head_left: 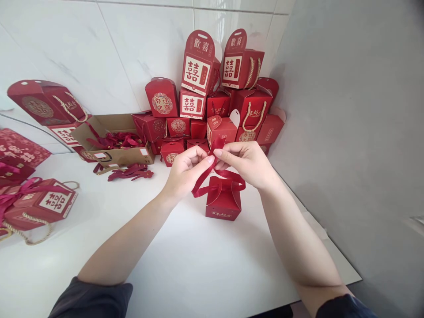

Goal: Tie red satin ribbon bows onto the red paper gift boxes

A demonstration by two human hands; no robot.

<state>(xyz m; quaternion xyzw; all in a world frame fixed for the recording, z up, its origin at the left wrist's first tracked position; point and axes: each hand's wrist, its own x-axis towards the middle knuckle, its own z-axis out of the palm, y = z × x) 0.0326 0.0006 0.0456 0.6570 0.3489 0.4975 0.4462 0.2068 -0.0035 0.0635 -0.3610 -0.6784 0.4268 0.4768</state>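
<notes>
A small red gift box point(223, 205) with gold lettering stands upright on the white table, its top flaps folded together. Above it, a dark red ribbon point(201, 191) hangs in a loop that reaches down to the box top. My left hand point(189, 170) pinches the ribbon between thumb and fingers on the left side. Close beside it, almost touching, my right hand point(247, 161) pinches the ribbon's upper part. Whether the ribbon passes through the box flaps I cannot tell.
Several red gift boxes point(195, 75) are stacked against the tiled wall. A cardboard box point(132, 155) holds dark red ribbons, with more ribbon pieces point(130, 173) before it. More boxes point(36, 205) lie at the left. A grey panel point(347, 132) borders the table's right side.
</notes>
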